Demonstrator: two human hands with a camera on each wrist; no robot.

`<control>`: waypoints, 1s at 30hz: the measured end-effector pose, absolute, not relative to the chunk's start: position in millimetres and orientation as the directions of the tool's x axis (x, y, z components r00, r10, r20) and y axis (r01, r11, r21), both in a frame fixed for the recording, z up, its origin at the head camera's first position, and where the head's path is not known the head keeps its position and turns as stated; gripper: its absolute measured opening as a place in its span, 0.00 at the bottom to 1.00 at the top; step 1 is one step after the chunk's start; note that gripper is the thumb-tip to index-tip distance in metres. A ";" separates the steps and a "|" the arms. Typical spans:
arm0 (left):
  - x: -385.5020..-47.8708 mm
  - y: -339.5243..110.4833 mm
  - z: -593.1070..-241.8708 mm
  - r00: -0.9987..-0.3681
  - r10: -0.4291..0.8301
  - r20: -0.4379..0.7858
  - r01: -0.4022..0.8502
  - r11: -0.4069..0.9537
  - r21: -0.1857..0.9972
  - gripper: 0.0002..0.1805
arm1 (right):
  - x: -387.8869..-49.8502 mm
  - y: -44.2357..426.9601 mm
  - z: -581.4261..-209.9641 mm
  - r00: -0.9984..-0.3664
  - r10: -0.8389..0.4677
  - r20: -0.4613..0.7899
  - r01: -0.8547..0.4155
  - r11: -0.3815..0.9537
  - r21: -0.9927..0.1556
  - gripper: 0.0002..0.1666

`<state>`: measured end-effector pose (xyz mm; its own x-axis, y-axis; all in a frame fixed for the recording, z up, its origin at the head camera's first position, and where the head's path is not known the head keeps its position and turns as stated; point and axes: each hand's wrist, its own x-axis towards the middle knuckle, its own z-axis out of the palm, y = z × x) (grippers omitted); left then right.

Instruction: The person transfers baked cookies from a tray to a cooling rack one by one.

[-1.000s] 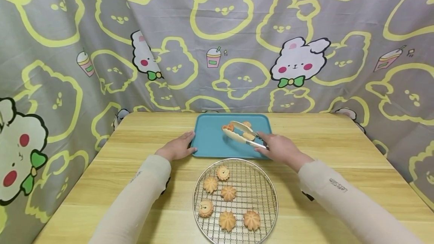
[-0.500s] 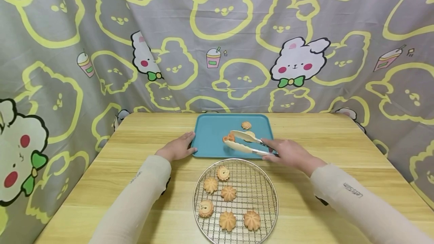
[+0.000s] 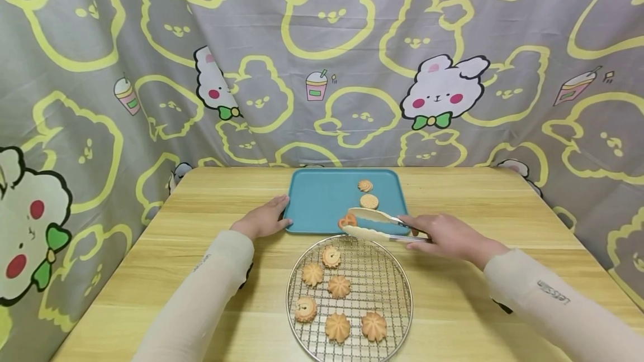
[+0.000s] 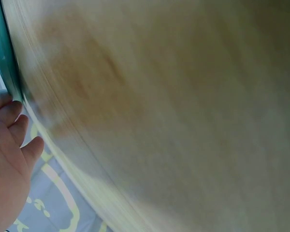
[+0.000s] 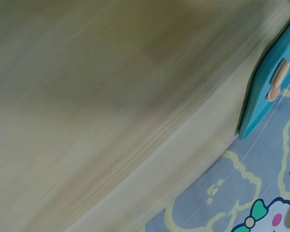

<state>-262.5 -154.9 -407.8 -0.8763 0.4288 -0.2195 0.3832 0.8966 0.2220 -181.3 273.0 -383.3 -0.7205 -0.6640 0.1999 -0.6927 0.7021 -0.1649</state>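
Observation:
My right hand (image 3: pixel 448 236) grips tongs (image 3: pixel 374 217) with cream-coloured tips. Between the tips sits a small orange-brown pretzel (image 3: pixel 347 220), over the front edge of the blue tray (image 3: pixel 317 197). Behind the tongs, the tray carries a round, pale biscuit (image 3: pixel 369 201) and a swirled cookie (image 3: pixel 365 185). At the tray's left side, my left hand (image 3: pixel 261 218) touches the rim with fingers fairly straight; the left wrist view shows its fingertips (image 4: pixel 33 147) beside that rim. In the right wrist view only a sliver of the right hand shows.
A round wire cooling rack (image 3: pixel 392 284) lies in front of the tray, with several cookies (image 3: pixel 339 286) mostly on its left and front parts. Both stand on a wooden table (image 3: pixel 201 194). A patterned curtain (image 3: pixel 312 122) hangs behind the table.
My right hand has drawn the tongs and the pretzel toward me and to the right, from mid-tray to its front edge. The pale biscuit now shows in full. My left hand has stayed put.

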 end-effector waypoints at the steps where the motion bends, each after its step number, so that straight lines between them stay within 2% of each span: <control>1: -262.5 -154.7 -407.6 -0.876 0.428 -0.221 0.382 0.897 0.222 0.40 | -180.1 275.3 -383.1 -0.717 -0.668 0.200 -0.697 0.699 -0.162 0.37; 21: -261.0 -153.5 -404.3 -0.877 0.425 -0.222 0.380 0.899 0.220 0.40 | -160.6 305.8 -382.3 -0.627 -0.752 0.203 -0.779 0.600 -0.184 0.35; 30: -262.6 -154.6 -406.8 -0.876 0.427 -0.222 0.383 0.898 0.217 0.40 | -153.4 311.4 -382.2 -0.549 -0.807 0.217 -0.834 0.512 -0.206 0.34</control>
<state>-262.6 -154.6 -406.8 -0.8765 0.4275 -0.2216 0.3831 0.8979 0.2169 -153.4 311.4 -382.2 -0.5491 -0.8072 0.2166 -0.8339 0.5121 -0.2059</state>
